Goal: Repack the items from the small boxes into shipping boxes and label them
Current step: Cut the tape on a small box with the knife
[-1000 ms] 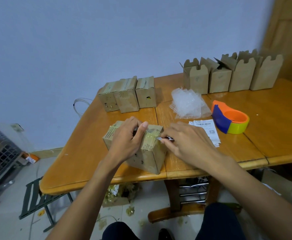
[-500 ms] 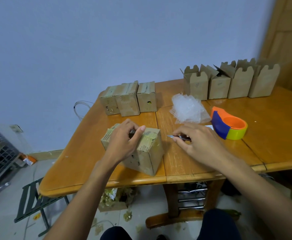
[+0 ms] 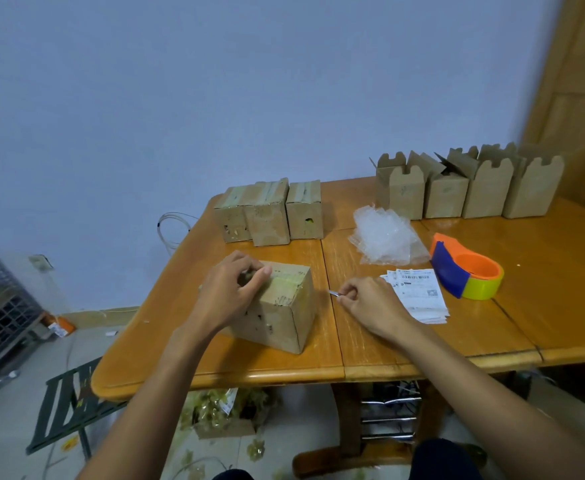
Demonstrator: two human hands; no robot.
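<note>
One taped box (image 3: 284, 313) sat near the table's (image 3: 214, 368) front edge with a corner turned toward the person. Its long axis seemed to run back and left, though the left hand (image 3: 227, 294) hid much of it, curled fingers gripping the top. Just right of the box and clear of it, the right hand (image 3: 374, 306) pinched a thin blade (image 3: 332, 292), tip aimed at the box's taped upper edge. That hand looked placed to cut. Labels (image 3: 422, 299) lay farther right.
</note>
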